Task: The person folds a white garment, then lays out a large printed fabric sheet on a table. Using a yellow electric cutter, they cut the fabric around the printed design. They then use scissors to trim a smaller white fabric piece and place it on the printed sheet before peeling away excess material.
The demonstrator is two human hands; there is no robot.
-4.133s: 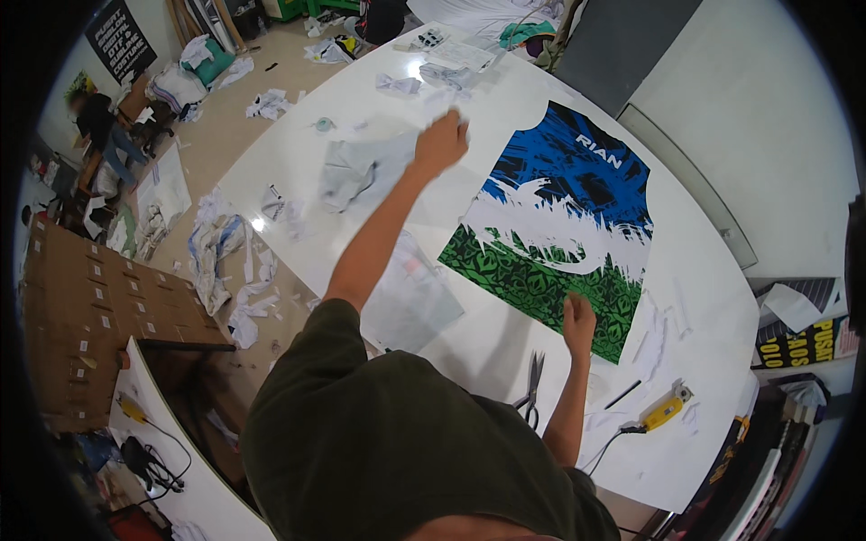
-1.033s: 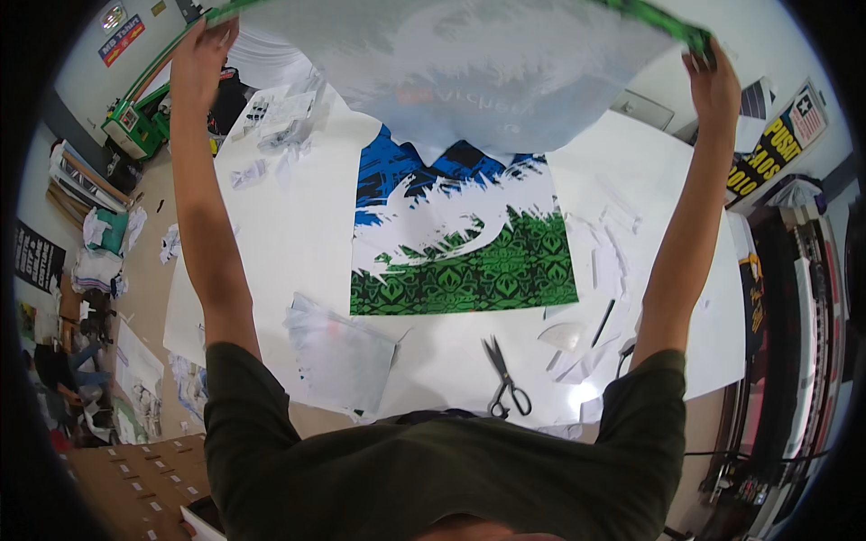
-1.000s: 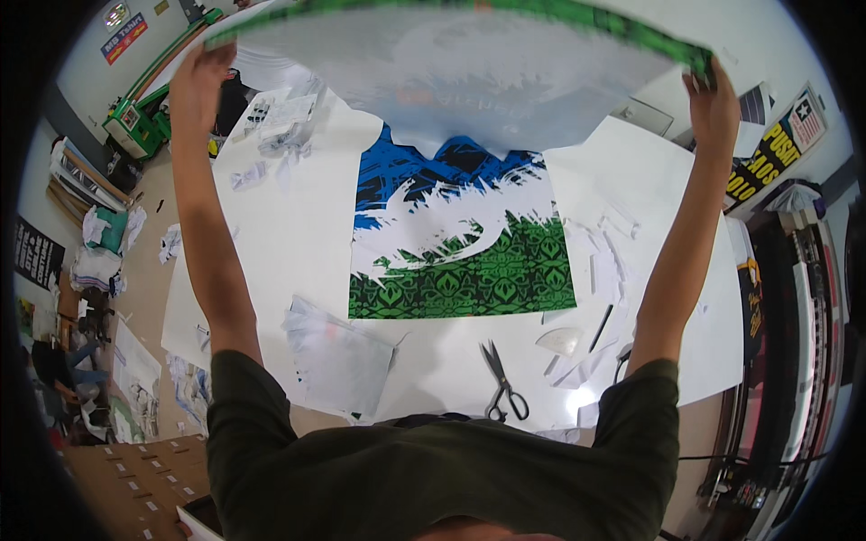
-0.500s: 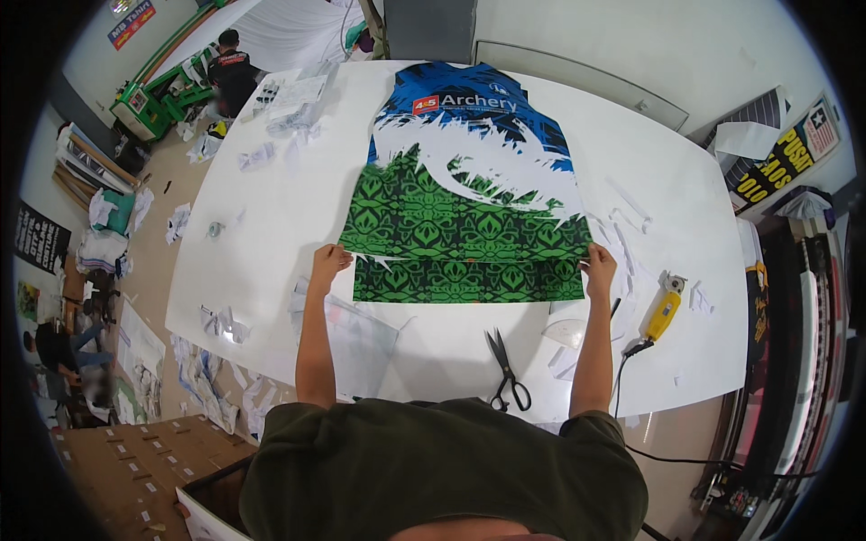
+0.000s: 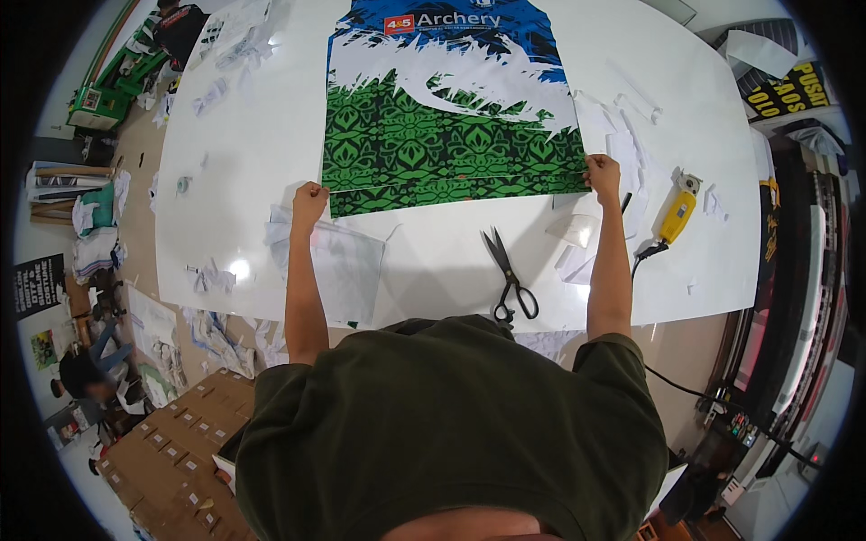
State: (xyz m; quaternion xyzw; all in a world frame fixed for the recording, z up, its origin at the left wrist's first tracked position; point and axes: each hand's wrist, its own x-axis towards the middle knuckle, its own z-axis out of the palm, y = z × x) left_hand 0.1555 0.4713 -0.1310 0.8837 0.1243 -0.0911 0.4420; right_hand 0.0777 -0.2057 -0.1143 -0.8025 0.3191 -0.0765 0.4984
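A sleeveless shirt panel [image 5: 451, 135], blue at the top, white in the middle and green-and-black patterned below, lies flat on the white table [image 5: 433, 248]. Beneath it a second panel [image 5: 451, 196] shows as a green-and-black strip along the near side. My left hand [image 5: 311, 200] pinches the upper panel's near left corner. At the near right corner my right hand [image 5: 603, 173] has its fingers closed on the same panel. Black-handled scissors [image 5: 511, 278] lie between my forearms, nearer to me than the cloth.
A yellow electric cutter [image 5: 675, 216] with a black cord lies right of my right arm. Clear plastic sheeting [image 5: 347, 270] lies by my left forearm. White scraps [image 5: 622, 149] are strewn on the right, and a tape roll [image 5: 184, 184] on the left. Cardboard boxes [image 5: 180, 451] stand lower left.
The upper panel's near edge has come closer to the lower panel's edge, so the exposed strip is narrower. Both hands moved with it. My view has tilted and shifted.
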